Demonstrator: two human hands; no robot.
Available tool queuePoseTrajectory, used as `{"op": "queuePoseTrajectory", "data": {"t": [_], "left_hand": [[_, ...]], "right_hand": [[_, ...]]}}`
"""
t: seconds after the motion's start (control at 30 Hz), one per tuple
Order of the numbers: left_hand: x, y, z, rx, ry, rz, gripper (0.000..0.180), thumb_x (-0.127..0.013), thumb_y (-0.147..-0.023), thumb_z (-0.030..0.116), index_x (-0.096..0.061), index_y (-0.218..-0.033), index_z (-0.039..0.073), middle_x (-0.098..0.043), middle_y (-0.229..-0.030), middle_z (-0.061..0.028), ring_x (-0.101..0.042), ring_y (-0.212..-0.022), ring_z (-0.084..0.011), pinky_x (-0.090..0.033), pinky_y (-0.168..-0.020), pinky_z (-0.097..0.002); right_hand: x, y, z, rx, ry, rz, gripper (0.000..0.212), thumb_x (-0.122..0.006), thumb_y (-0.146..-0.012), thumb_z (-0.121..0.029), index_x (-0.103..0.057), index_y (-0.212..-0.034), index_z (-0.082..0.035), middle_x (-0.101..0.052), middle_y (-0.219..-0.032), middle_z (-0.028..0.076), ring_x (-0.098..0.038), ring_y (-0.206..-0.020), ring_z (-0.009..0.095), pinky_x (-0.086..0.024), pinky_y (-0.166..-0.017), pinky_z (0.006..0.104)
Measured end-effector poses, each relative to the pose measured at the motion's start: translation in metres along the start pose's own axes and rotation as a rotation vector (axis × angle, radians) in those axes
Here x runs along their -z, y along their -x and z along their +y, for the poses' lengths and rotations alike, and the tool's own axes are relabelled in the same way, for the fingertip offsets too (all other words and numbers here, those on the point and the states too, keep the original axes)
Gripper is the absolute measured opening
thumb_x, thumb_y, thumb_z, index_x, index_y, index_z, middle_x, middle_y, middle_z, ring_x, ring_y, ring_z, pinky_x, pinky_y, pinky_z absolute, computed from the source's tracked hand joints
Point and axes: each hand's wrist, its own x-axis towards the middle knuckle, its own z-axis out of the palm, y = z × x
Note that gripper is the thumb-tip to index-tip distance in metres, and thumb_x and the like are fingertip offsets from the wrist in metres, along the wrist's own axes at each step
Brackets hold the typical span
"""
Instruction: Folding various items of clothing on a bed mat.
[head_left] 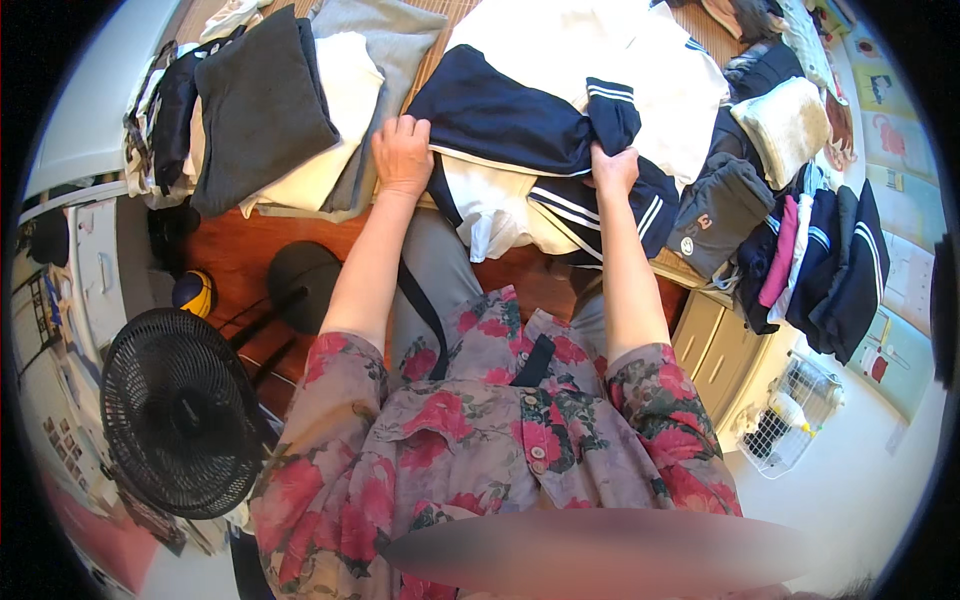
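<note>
A navy-and-white long-sleeved top lies spread on the surface in front of me, its navy part stretched between my hands. White stripes ring its cuff, which is folded up beside my right hand. My left hand is closed on the left end of the navy cloth, its fingers curled over the edge. Below the cuff, my right hand pinches the navy cloth; its fingertips are partly hidden. Cream and navy striped cloth hangs over the near edge toward my lap, and I cannot tell whether it is the same garment.
Folded clothes lie to the left, a dark grey one on top. More clothes pile up at the right, including a grey garment and a cream folded one. A black fan stands at lower left, a ball behind it.
</note>
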Motion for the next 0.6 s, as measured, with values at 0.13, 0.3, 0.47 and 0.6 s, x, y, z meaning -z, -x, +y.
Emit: {"op": "queuePoseTrajectory", "data": {"t": [0.13, 0.3, 0.47, 0.6], "left_hand": [[-0.012, 0.005, -0.012, 0.146, 0.014, -0.177, 0.021, -0.056, -0.074, -0.001, -0.053, -0.09, 0.013, -0.055, -0.09, -0.0096, -0.06, -0.087, -0.0318, -0.05, -0.067, -0.0427], [-0.008, 0.013, -0.016, 0.321, 0.039, -0.269, 0.021, -0.052, -0.078, -0.002, -0.052, -0.095, 0.011, -0.054, -0.094, -0.0132, -0.06, -0.086, -0.0373, -0.05, -0.068, -0.047], [0.013, 0.004, 0.028, -0.065, -0.001, -0.131, 0.05, -0.053, -0.079, 0.003, -0.05, -0.127, 0.015, -0.047, -0.131, -0.0154, -0.047, -0.12, -0.0321, -0.041, -0.092, -0.0484], [0.009, 0.003, 0.074, -0.342, 0.169, -0.177, 0.061, -0.064, -0.072, 0.009, -0.05, -0.131, 0.016, -0.044, -0.137, -0.0131, -0.041, -0.128, -0.0288, -0.034, -0.102, -0.0469]], "right_hand": [[0.02, -0.054, 0.025, 0.223, 0.298, 0.174, 0.026, -0.06, -0.077, -0.021, -0.065, -0.091, 0.001, -0.066, -0.083, 0.026, -0.066, -0.083, 0.041, -0.051, -0.076, 0.0454], [0.038, -0.032, 0.029, 0.067, -0.32, 0.119, 0.02, -0.053, -0.086, -0.014, -0.06, -0.097, 0.002, -0.066, -0.087, 0.021, -0.067, -0.073, 0.031, -0.055, -0.066, 0.0449], [0.069, -0.019, 0.028, -0.088, -0.967, -0.283, 0.029, -0.045, -0.099, -0.025, -0.055, -0.103, 0.002, -0.063, -0.095, 0.016, -0.066, -0.08, 0.029, -0.058, -0.063, 0.0461], [0.076, 0.016, 0.016, 0.134, -0.868, -0.263, 0.04, -0.04, -0.1, -0.031, -0.056, -0.098, 0.006, -0.065, -0.09, 0.017, -0.067, -0.072, 0.025, -0.059, -0.06, 0.0377]]}}
